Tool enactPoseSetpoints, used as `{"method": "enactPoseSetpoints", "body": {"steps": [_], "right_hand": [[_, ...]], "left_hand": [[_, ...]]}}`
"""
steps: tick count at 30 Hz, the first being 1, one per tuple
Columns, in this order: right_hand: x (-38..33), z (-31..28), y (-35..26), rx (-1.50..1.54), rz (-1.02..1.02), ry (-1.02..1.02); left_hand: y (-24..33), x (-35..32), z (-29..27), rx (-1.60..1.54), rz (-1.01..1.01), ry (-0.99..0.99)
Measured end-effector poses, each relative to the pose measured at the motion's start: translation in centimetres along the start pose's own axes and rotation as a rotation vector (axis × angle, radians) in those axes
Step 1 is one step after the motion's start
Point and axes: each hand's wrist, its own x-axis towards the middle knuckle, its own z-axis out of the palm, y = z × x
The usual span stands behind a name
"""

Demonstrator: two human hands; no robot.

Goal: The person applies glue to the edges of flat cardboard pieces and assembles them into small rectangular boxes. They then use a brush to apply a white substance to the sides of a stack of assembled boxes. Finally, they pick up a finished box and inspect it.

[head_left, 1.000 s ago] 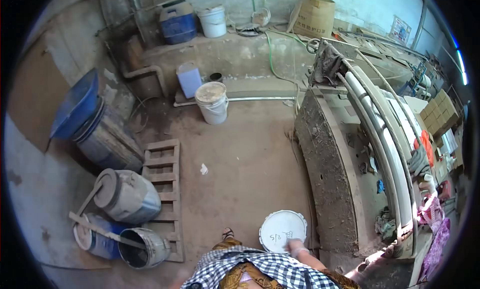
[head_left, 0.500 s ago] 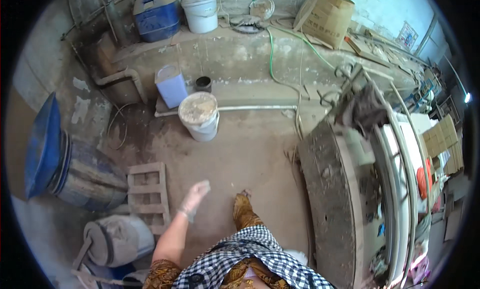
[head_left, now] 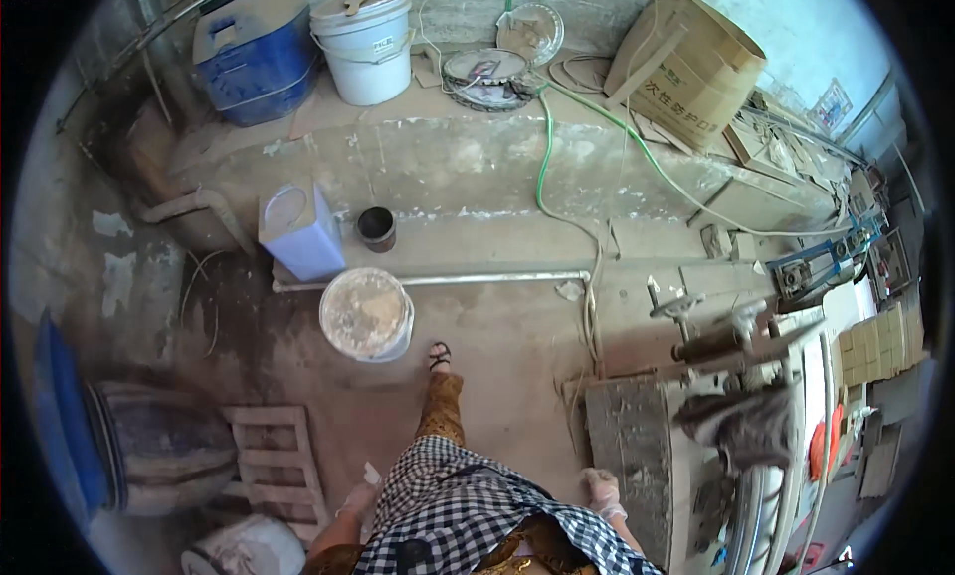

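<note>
My left hand [head_left: 358, 499], in a thin see-through glove, hangs low beside the checked apron [head_left: 438, 480]. Its fingers look curled, and a small whitish bit [head_left: 371, 473] pokes out at their tips; whether that is a held thing or loose glove cannot be made out. On the apron's other side, my right hand [head_left: 602, 489], also gloved, hangs with fingers bent in and nothing seen in them. It is near the dusty side of a large machine [head_left: 632, 451]. Ahead of my sandalled foot [head_left: 440, 355] stands a white bucket [head_left: 366, 314] with a dirty, crusted lid.
A lilac container [head_left: 301, 235] and a dark pot [head_left: 377, 229] stand behind the bucket, near a pale pipe [head_left: 477, 278] along the floor. On the ledge are a blue jug [head_left: 254, 58], a white pail [head_left: 364, 53] and a carton [head_left: 686, 73]. A wooden pallet [head_left: 274, 459] lies left.
I have stepped forward, so bucket and ledge are nearer. My left hand has swung back from ahead to beside the apron. My right hand has come into view.
</note>
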Motion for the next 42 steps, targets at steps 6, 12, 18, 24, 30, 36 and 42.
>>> {"method": "enactPoseSetpoints", "body": {"steps": [6, 12, 18, 24, 30, 36, 42], "right_hand": [[6.0, 11.6, -21.1, 0.272, -0.156, -0.340], [4.4, 20.1, -45.0, 0.028, -0.620, -1.145], [11.0, 26.1, -55.4, -0.311, -0.654, -1.438], [18.9, 31.4, -62.6, -0.472, -0.633, -1.508], [26.6, 34.1, -68.7, -0.592, -0.630, -1.447], [29.9, 29.9, -81.8, -0.262, -0.371, -1.756], [29.9, 30.6, -83.4, -0.495, -0.714, -1.674]], "left_hand": [[-1.4, 18.6, -13.9, -0.466, -0.363, -0.113], [4.4, 31.5, -36.4, -1.145, -0.109, 0.272], [6.9, 35.8, -45.7, -1.252, -0.117, 0.282], [2.2, 38.8, -43.9, -0.223, 0.249, 0.060], [1.3, 45.1, -49.4, -0.331, 0.037, 0.113], [13.3, 51.1, -72.1, -1.250, -0.332, 0.146], [12.6, 54.5, -72.1, -1.303, -0.275, 0.147]]}}
